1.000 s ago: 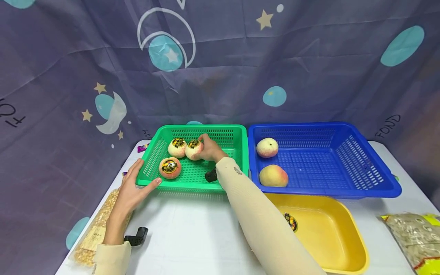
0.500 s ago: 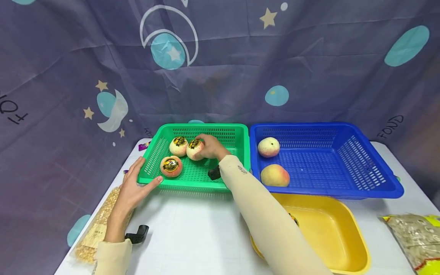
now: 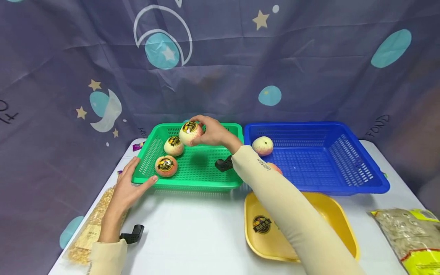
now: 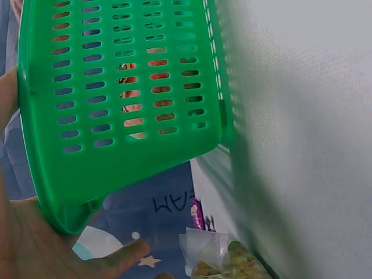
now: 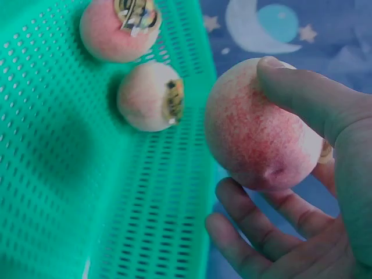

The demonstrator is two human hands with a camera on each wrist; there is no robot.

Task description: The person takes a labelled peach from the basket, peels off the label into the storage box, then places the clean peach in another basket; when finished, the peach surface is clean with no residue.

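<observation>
The right hand (image 3: pixel 214 133) has its fingers and thumb curled around a stickered peach (image 3: pixel 190 133), holding it up in the air above the back of the green basket (image 3: pixel 192 179), clear of the mesh floor. From the right wrist view you can see the thumb over the top and the fingers cupped under the peach (image 5: pixel 261 139), so it looks like a full wrap rather than a fingertip pinch, which makes sense for something round and soft. The left hand (image 3: pixel 128 187) lies flat against the near left corner of the green basket with the fingers spread out straight and the thumb along the front rim; my guess is it's just there to keep the light plastic basket from sliding. Two more stickered peaches sit inside the green basket: a redder one (image 3: pixel 165 165) near the front left and a paler one (image 3: pixel 173 145) behind it, well apart from each other. The blue basket (image 3: pixel 343 179) right next door has one plain peach (image 3: pixel 262 145) at its back left, and a second one (image 3: pixel 275 167) is mostly hidden behind the sleeve. In front of it there's a yellow tray (image 3: pixel 343 233) with only a loose sticker (image 3: pixel 261 224) lying in it.
</observation>
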